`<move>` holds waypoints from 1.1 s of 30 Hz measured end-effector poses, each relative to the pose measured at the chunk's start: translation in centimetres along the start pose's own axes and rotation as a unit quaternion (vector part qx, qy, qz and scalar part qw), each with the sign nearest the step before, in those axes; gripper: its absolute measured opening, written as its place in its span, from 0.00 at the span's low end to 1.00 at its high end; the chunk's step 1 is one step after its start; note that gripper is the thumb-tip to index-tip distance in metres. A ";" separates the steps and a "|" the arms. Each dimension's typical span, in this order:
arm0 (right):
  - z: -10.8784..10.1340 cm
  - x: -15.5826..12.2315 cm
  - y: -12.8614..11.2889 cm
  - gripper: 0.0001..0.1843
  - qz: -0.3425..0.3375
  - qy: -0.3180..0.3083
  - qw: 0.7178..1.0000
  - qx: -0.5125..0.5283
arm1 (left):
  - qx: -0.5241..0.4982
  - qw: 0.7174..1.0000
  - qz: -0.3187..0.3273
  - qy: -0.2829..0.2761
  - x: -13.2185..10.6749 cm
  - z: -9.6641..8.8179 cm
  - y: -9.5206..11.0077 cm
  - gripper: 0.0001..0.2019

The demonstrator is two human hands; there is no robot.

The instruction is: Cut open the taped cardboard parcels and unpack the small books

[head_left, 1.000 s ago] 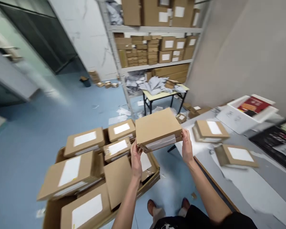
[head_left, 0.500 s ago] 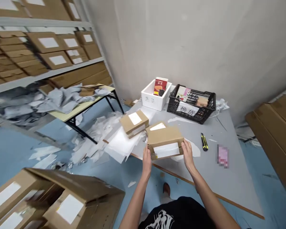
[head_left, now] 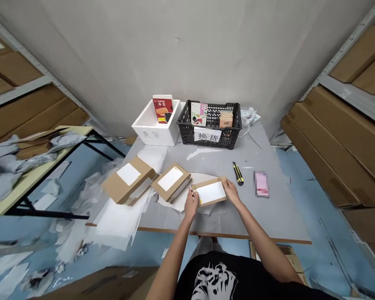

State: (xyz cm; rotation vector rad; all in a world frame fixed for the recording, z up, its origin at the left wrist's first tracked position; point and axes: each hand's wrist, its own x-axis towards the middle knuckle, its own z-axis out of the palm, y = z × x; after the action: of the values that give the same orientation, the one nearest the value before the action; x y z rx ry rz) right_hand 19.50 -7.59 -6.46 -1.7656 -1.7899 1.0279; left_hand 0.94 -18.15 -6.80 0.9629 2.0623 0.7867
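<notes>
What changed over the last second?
The cardboard mailer box, carried in both hands earlier, now lies flat on the grey table, white label up. The left hand and right hand stay at its edges. The two other mailer boxes, the utility knife and the black basket stayed put.
</notes>
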 end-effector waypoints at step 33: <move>-0.4 11.9 10.9 0.15 0.057 0.066 0.961 -0.262 | 0.364 0.870 0.333 0.000 5.4 1.3 4.6 0.46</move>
State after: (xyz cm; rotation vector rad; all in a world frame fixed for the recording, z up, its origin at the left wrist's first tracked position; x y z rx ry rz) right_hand 25.82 3.21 -16.69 -2.2035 -2.0183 0.4743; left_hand 1.19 -11.02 -5.94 2.1640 2.0467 0.2813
